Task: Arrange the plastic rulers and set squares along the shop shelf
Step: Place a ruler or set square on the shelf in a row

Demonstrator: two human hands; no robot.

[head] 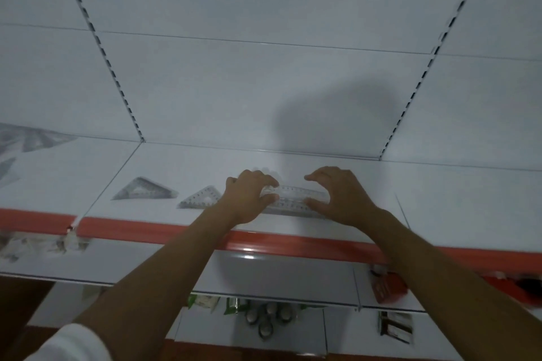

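A clear plastic ruler (296, 198) lies flat on the white shelf (440, 199), near its orange front strip (308, 243). My left hand (249, 196) pinches the ruler's left end between thumb and curled fingers. My right hand (340, 196) arches over the right end, thumb against the near edge and fingers curled over the far edge. Left of my hands lie two clear set squares, one (202, 198) close by and a darker stack (145, 189) further left.
More set squares (26, 138) lie on the neighbouring shelf section at far left. Slotted uprights (117, 79) divide the white back panel. Lower shelves hold small bottles (267, 319), green packets (234, 303) and a red packet (387, 287).
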